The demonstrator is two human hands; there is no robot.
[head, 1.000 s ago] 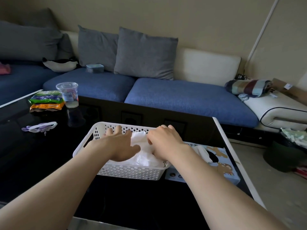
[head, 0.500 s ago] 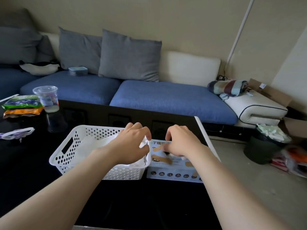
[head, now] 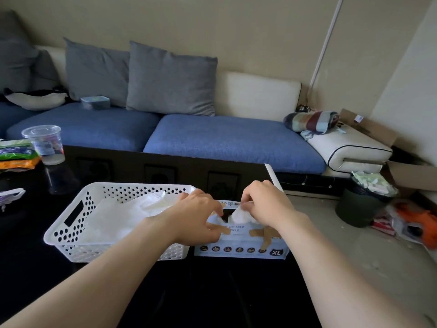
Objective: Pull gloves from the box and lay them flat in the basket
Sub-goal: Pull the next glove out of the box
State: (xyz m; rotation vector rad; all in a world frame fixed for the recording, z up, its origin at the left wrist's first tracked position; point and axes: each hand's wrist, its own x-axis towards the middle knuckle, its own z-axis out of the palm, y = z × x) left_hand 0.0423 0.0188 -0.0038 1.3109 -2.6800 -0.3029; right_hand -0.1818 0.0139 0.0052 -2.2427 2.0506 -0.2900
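Risk: a fast pull could tear the glove [head: 238,215] or lift the box [head: 241,242]. Right hand [head: 267,207] fingers pinched the white glove at the slot, just below them; left hand [head: 196,218] fingers were bent on the box top, grip unclear; basket [head: 132,185] lay left of them
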